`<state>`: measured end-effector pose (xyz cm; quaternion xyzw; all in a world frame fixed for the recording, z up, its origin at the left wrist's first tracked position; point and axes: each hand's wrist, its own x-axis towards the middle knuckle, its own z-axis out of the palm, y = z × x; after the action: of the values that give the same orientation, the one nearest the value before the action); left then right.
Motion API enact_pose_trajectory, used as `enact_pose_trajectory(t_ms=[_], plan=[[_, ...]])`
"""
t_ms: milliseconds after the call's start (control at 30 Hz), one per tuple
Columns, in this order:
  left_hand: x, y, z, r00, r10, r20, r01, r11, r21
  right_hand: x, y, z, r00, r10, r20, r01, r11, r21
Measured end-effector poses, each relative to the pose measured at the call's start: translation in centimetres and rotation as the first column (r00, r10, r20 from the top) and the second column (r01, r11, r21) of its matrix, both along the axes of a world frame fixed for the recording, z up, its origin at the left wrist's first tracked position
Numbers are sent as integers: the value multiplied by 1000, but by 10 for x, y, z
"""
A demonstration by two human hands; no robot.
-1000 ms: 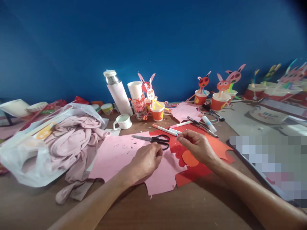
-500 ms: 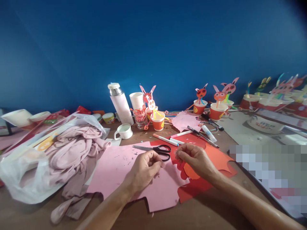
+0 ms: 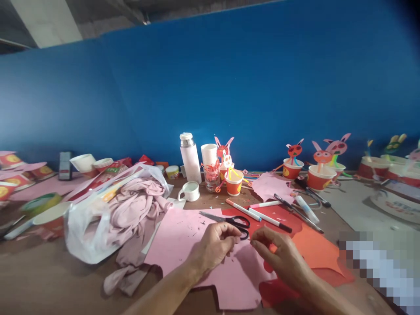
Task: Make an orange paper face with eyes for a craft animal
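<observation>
My left hand (image 3: 218, 245) is above a sheet of pink paper (image 3: 183, 236), its fingers curled and the thumb pressed against them. My right hand (image 3: 282, 253) pinches thumb and forefinger together just to the right, over the edge between the pink and red paper (image 3: 278, 295). A small gap separates the two sets of fingertips. Anything held in either pinch is too small or hidden to make out. Black-handled scissors (image 3: 241, 222) lie on the pink sheet just beyond my left hand, partly covered by it. Orange paper (image 3: 315, 249) spreads to the right of my right hand.
Markers (image 3: 244, 210) and a glue stick (image 3: 306, 209) lie beyond the paper. Paper cups with rabbit figures (image 3: 234, 186), a white mug (image 3: 189, 191) and a thermos (image 3: 190, 162) stand behind. Left is a plastic bag (image 3: 88, 240) with pink cloth (image 3: 131, 210). A blue partition (image 3: 213, 87) closes the back.
The view has turned left and upward, bringing in the ceiling and cups at far left. My right hand has come slightly nearer to me and to my left hand. Both pinches stay closed.
</observation>
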<state>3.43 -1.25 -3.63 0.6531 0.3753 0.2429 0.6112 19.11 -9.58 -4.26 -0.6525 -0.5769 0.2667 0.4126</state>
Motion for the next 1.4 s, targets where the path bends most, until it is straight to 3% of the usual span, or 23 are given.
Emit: enact_pose_trajectory(t_ms=[267,400,533,700,933,1200,1400], plan=[[-5,0,3,1000,21,-21,-17,986,167,0,4,-6,938,-57,341,-15,979,205],[-6,-2,11,999,42,-26,-38,990,138,1,6,-4,901,-84,425,-35,964,264],[-3,-6,18,997,35,63,-38,998,53,0,6,0,833,-104,544,-105,935,340],[-2,-3,10,990,110,90,-113,993,27,-3,5,-1,724,-68,686,-210,926,313],[-2,3,1,994,107,38,-108,993,36,-5,2,-11,607,21,795,-312,925,215],[-1,7,-2,992,123,28,-121,992,-41,-4,-1,-11,624,74,778,-343,921,187],[-1,8,3,988,146,51,-145,989,-31,7,4,-7,686,3,727,-259,935,242]])
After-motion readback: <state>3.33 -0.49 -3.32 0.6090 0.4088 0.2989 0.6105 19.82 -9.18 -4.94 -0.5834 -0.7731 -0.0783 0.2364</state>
